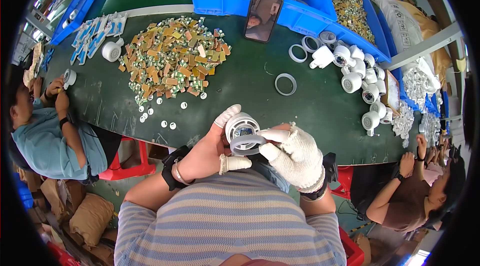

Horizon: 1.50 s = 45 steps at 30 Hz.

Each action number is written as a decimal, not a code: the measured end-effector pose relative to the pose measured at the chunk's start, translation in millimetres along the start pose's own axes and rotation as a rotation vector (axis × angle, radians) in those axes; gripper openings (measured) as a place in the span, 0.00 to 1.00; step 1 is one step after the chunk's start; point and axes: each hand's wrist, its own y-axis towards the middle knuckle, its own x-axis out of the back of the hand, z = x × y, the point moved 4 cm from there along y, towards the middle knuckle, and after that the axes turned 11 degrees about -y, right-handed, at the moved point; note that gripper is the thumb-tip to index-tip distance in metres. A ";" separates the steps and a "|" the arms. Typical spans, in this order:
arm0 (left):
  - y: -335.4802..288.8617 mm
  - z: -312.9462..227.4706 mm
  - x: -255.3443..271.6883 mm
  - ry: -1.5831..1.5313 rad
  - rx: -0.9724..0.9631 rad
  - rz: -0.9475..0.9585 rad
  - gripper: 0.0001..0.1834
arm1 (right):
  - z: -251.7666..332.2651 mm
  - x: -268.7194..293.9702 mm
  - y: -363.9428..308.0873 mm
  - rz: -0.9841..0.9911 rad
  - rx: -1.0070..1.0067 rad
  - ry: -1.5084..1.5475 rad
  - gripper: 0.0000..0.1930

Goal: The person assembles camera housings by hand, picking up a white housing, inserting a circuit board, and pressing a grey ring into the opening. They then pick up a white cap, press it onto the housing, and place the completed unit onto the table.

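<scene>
At the table's near edge, my left hand (204, 157), with finger cots on thumb and finger, is closed round a white round plastic housing (240, 120). The housing's open side faces up and shows a small dark part inside. My right hand (298, 157), in a white knit glove with covered fingertips, pinches a grey plastic ring (246, 140). This ring is tilted over the near side of the housing; whether it touches the rim I cannot tell. A second grey ring (285, 84) lies flat on the green table (240, 66) beyond my hands.
A heap of small circuit boards (172, 58) covers the table's left middle, with white discs (164, 124) before it. White housings (351, 83) cluster right. A phone (263, 16) leans on a blue bin (215, 1) of rings. People sit left (55, 138) and right (412, 196).
</scene>
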 end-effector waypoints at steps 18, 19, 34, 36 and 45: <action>-5.2 -18.5 -12.2 0.712 -0.410 0.122 0.44 | 8.9 -44.5 19.1 -0.142 0.090 -0.157 0.25; -7.9 -20.5 -13.5 0.719 -0.413 0.119 0.44 | 5.2 -45.2 19.1 -0.145 0.096 -0.153 0.25; 36.6 -71.6 98.9 1.700 -0.468 -0.352 0.11 | -69.4 22.4 10.4 -0.356 -0.079 -0.512 0.11; 28.0 -74.2 97.5 1.578 -0.467 -0.369 0.10 | -56.7 23.1 -5.4 -0.306 -0.108 -0.424 0.10; 30.6 -73.4 104.5 1.585 -0.438 -0.329 0.11 | -46.1 -3.9 -21.0 -0.199 0.025 -0.718 0.16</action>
